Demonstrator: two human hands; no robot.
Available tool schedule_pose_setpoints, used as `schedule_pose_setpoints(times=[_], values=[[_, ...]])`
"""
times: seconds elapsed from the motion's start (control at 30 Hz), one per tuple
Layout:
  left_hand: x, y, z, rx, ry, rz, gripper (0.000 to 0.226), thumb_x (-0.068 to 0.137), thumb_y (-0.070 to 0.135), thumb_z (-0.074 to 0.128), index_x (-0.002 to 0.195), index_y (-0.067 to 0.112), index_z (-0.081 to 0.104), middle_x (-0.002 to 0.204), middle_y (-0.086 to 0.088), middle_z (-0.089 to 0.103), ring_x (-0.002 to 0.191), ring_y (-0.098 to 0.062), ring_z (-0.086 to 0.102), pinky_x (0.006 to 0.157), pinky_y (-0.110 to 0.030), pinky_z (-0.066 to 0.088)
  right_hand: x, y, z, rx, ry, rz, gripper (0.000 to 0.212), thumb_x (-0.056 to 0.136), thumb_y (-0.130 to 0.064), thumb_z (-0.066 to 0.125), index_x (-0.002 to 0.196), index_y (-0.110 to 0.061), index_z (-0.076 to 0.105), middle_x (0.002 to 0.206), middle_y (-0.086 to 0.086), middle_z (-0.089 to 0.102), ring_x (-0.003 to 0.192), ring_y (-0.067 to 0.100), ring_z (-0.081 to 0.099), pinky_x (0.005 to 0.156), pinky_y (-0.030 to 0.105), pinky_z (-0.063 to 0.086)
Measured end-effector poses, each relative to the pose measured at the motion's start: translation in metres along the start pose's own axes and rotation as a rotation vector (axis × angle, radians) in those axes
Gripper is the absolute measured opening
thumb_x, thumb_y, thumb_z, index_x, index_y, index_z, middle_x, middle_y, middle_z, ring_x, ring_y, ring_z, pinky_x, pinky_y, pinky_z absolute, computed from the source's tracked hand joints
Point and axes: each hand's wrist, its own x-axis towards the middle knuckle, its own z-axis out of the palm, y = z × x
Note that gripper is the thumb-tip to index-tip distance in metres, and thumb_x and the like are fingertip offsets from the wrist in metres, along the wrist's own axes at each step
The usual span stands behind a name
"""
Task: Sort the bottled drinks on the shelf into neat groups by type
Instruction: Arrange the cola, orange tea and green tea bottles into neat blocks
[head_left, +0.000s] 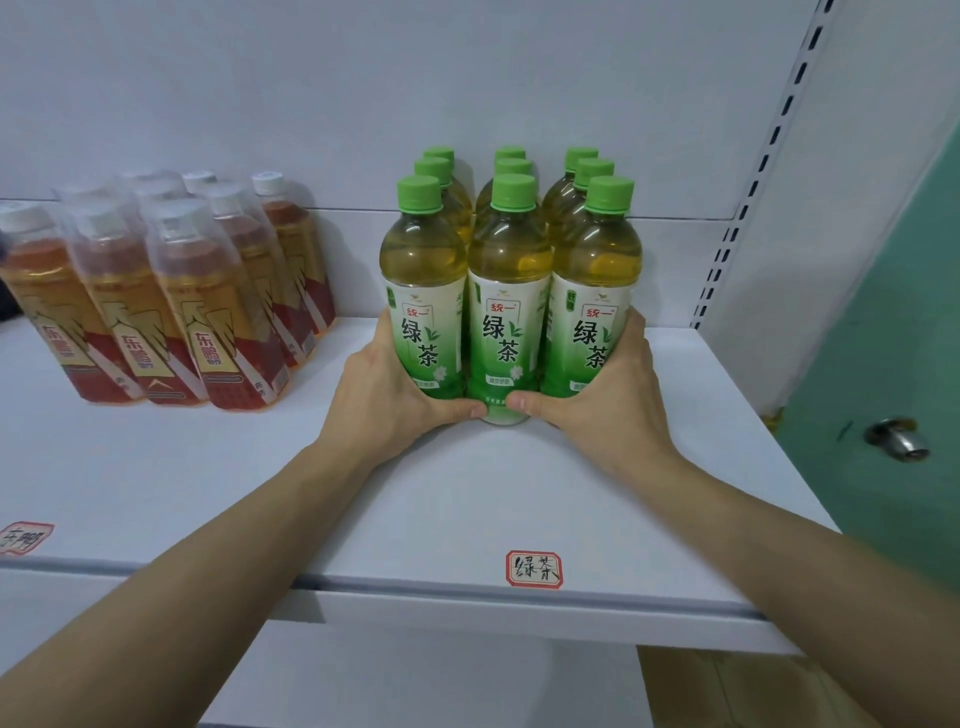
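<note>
Both hands are on the block of green tea bottles (509, 291), nine of them in three tidy rows on the white shelf (467, 493). The left hand (387, 387) wraps the left front bottle, the right hand (602, 384) wraps the right one, thumbs nearly meeting at the middle bottle's base. Orange drink bottles (171, 291) stand grouped well to the left. A handwritten label (534, 569) sits at the shelf's front edge.

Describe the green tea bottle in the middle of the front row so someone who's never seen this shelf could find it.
On the white shelf, go to the block of green-capped tea bottles on the right side, behind the handwritten tag on the shelf edge. Take the front row nearest you. The middle bottle is the one whose base both thumbs meet on, the left hand and right hand cupping its neighbours.
</note>
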Motion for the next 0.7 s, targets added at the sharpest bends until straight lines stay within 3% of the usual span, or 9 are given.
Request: schedule_pose_setpoints(times=[0.23,0.37,0.47,0.6,0.7], values=[[0.003,-0.004,-0.003,-0.112,-0.087,0.003,0.112,0.042,0.070,0.094,0.136,0.032,0.044,0.125,0.019,0.066,0.117,-0.004,0.062,0.098,-0.034,0.053,0.002,0.006,-0.015,0.065,-0.132,-0.010,0.128,0.042,-0.055,0.095,0.148,-0.031,0.027,0.136,-0.005,0.053,0.124,0.017,0.056,0.101,0.046,0.052],[0.006,-0.013,-0.007,-0.172,-0.218,0.008,0.107,0.055,0.054,0.098,0.143,0.032,0.039,0.133,0.016,0.064,0.123,-0.010,0.062,0.103,-0.046,0.052,0.005,0.010,-0.034,0.132,-0.259,0.031,0.110,0.057,-0.030,0.099,0.146,-0.028,0.035,0.128,-0.013,0.057,0.107,0.006,0.062,0.097,0.045,0.056],[0.007,-0.019,-0.007,-0.169,-0.260,0.025,0.103,0.062,0.042,0.097,0.146,0.031,0.038,0.136,0.014,0.063,0.125,-0.013,0.062,0.105,-0.049,0.051,0.004,0.007,-0.036,0.130,-0.252,0.019,0.099,0.058,-0.030,0.098,0.139,-0.026,0.041,0.117,-0.024,0.055,0.101,0.001,0.060,0.093,0.040,0.057],[0.006,-0.019,-0.007,-0.143,-0.253,0.023,0.098,0.061,0.050,0.094,0.142,0.037,0.041,0.131,0.020,0.064,0.122,-0.007,0.062,0.105,-0.045,0.050,0.003,0.006,-0.034,0.123,-0.236,0.026,0.100,0.060,-0.032,0.097,0.141,-0.025,0.039,0.120,-0.017,0.055,0.100,-0.002,0.059,0.093,0.035,0.055],[0.005,-0.016,-0.008,-0.110,-0.252,0.022,0.092,0.061,0.055,0.091,0.139,0.039,0.045,0.129,0.023,0.065,0.119,-0.003,0.062,0.106,-0.042,0.050,0.003,0.007,-0.034,0.118,-0.231,0.022,0.102,0.061,-0.033,0.097,0.143,-0.024,0.037,0.122,-0.016,0.055,0.103,0.005,0.061,0.096,0.037,0.054]])
